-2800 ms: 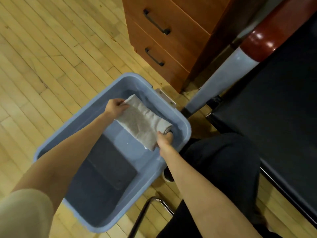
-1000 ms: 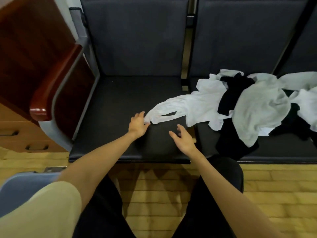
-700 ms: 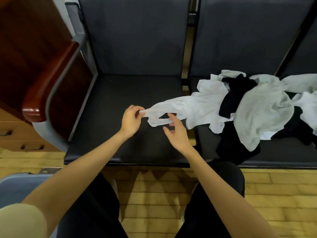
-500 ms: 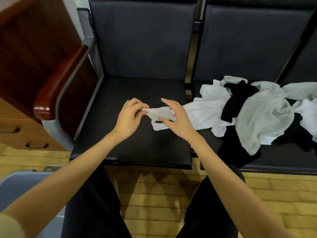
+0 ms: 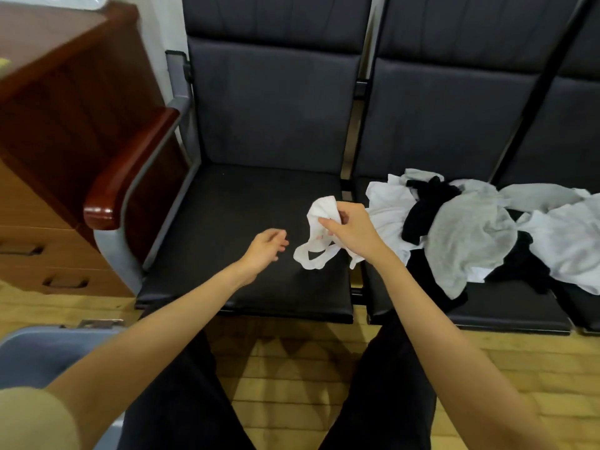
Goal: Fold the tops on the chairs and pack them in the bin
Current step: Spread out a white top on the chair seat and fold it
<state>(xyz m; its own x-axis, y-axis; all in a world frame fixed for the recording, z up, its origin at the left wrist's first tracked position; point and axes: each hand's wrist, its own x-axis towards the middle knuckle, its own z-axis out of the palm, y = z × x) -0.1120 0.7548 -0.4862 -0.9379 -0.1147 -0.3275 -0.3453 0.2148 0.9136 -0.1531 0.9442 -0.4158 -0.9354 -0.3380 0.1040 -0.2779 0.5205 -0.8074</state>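
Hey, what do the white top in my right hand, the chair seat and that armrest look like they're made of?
White top: thin, soft knit fabric, probably cotton; it bunches and droops limply from the right hand.
Chair seat: black leather or vinyl, likely synthetic; smooth with a dull sheen.
Armrest: glossy reddish-brown wood or wood-look lacquer, with bright highlights, on a grey, seemingly metal frame.

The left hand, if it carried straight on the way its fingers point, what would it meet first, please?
Probably the hanging strap loop of the white top that the right hand grips; the left hand points right towards it, though depth is unclear.
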